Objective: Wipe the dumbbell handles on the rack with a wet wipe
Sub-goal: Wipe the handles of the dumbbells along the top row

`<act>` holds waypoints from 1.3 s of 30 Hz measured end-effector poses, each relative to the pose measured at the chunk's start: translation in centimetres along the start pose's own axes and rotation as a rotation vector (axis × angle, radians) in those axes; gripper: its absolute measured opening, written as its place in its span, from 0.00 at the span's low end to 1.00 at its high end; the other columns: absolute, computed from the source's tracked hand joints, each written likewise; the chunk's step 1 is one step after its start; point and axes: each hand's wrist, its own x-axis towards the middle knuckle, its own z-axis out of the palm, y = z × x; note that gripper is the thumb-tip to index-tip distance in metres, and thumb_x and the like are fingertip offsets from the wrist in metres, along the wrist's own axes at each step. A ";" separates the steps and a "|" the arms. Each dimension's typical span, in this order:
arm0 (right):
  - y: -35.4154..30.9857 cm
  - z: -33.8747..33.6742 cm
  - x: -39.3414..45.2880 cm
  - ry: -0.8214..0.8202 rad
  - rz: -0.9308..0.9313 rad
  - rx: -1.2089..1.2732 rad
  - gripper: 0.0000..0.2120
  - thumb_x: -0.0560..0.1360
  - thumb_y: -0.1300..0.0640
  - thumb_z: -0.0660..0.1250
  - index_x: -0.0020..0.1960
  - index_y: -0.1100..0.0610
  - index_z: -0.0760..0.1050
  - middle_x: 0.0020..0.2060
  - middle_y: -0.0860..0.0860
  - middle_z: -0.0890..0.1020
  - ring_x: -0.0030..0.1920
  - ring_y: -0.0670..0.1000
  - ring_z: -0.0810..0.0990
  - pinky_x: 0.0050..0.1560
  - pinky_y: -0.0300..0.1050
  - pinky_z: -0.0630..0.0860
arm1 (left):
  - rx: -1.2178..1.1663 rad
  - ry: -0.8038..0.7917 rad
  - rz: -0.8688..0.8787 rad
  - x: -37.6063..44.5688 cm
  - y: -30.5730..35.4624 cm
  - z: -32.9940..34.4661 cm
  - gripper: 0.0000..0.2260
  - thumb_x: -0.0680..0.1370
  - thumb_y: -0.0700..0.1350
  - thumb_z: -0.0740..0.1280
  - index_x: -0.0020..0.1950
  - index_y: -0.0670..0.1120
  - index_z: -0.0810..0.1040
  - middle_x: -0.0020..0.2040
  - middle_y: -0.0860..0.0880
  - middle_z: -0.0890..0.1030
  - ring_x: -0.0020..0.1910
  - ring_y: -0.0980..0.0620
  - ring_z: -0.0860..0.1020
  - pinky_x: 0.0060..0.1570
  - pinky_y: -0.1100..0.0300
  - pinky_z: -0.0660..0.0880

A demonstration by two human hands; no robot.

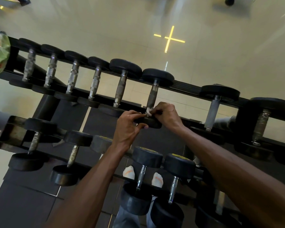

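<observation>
Dumbbell handle (152,97), knurled metal cylinder

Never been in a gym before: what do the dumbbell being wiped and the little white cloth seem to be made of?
Dumbbell handle: looks like dull grey metal, with a rough-looking grip and a brighter collar near the head. Dumbbell head: matte black, probably rubber-coated; no shine. Wet wipe: thin, soft white sheet, crumpled against the handle under the right hand; the left hand grips the head.
</observation>
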 end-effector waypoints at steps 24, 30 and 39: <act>-2.8 -0.9 4.2 -0.108 -0.481 -0.500 0.08 0.80 0.56 0.68 0.49 0.61 0.80 0.53 0.54 0.73 0.52 0.52 0.72 0.42 0.42 0.77 | -0.015 0.006 -0.004 0.1 -0.2 0.2 0.20 0.67 0.48 0.83 0.57 0.48 0.87 0.53 0.51 0.84 0.53 0.51 0.81 0.55 0.55 0.78; -2.8 -0.6 4.3 -0.009 -0.417 -0.506 0.06 0.79 0.61 0.68 0.51 0.63 0.81 0.54 0.55 0.74 0.53 0.52 0.73 0.42 0.47 0.81 | 0.000 0.011 0.000 0.1 -0.1 0.1 0.20 0.67 0.47 0.83 0.57 0.47 0.87 0.54 0.50 0.84 0.55 0.50 0.80 0.57 0.53 0.78; -4.4 2.1 6.2 0.541 0.114 -0.156 0.05 0.78 0.64 0.68 0.49 0.63 0.83 0.50 0.55 0.80 0.48 0.51 0.79 0.44 0.39 0.79 | -0.007 0.016 -0.019 0.0 0.0 0.2 0.20 0.67 0.47 0.83 0.58 0.47 0.87 0.54 0.50 0.84 0.54 0.50 0.81 0.56 0.51 0.79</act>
